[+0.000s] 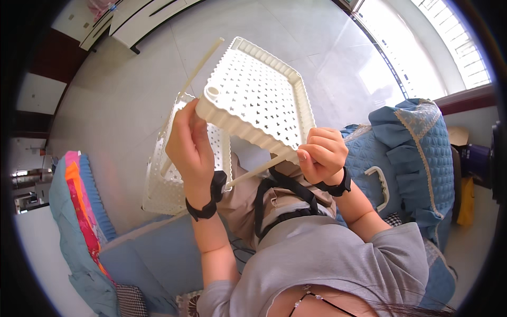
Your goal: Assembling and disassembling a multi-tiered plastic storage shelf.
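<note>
A white shelf tray [251,87] with rows of star-shaped holes and a wavy rim is held tilted in front of me. My left hand [191,145] is closed round its near left corner, just below a round socket; the fingertips are partly hidden. At the near right corner my right hand [323,153] is closed on the tray, with the thumb over the fingers. A cream-coloured rod [259,172] slants up to that corner from a lower white tiered rack [163,193]. Another rod [203,64] rises beside the held tray's far left side.
To the right stands a sofa with a quilted blue cover [369,153], and a curved white handle-like piece [380,187] lies on it. Folded bright cloths [84,195] are at the left. White cabinets [148,24] stand across the tiled floor [127,100].
</note>
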Motion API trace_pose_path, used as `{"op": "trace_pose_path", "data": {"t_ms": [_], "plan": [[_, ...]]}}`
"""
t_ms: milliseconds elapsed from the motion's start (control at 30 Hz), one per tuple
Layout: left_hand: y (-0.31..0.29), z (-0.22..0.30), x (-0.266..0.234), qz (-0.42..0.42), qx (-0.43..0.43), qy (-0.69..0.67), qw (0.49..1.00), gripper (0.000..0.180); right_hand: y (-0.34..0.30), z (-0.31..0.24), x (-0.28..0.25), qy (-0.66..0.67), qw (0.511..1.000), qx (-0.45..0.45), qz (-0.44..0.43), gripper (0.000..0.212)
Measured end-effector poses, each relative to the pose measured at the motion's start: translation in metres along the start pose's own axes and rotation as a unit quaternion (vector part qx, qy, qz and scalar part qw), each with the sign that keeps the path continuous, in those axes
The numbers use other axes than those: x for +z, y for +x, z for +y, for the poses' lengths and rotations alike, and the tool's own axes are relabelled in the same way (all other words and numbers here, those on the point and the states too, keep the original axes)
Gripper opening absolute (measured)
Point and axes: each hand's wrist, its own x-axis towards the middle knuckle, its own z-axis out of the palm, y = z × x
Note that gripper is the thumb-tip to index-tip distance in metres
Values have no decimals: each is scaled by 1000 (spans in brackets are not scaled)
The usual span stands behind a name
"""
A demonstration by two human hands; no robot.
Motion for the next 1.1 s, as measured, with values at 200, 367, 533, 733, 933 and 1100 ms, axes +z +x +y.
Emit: {"op": "trace_pose_path", "data": {"t_ms": [200,367,533,733,933,1100], "plan": [[-5,-6,3,12,7,-43,999,31,-4,31,5,8,999,-35,34,13],[1,-3,3,-24,-15,-31,999,26,-17,48,16,8,998,-48,35,17],[-1,4,7,-27,-26,-73,997,28,-38,46,8,101,987,124,-32,9],[-3,12,7,-42,-42,-124,991,33,-51,38,16,282,805,509,116,41],[-6,16,-12,-82,-77,-137,984,29,-32,23,2,451,560,684,121,43],[-4,16,-25,-151,-151,-265,940,19,-17,7,-4,371,604,691,141,24]]}}
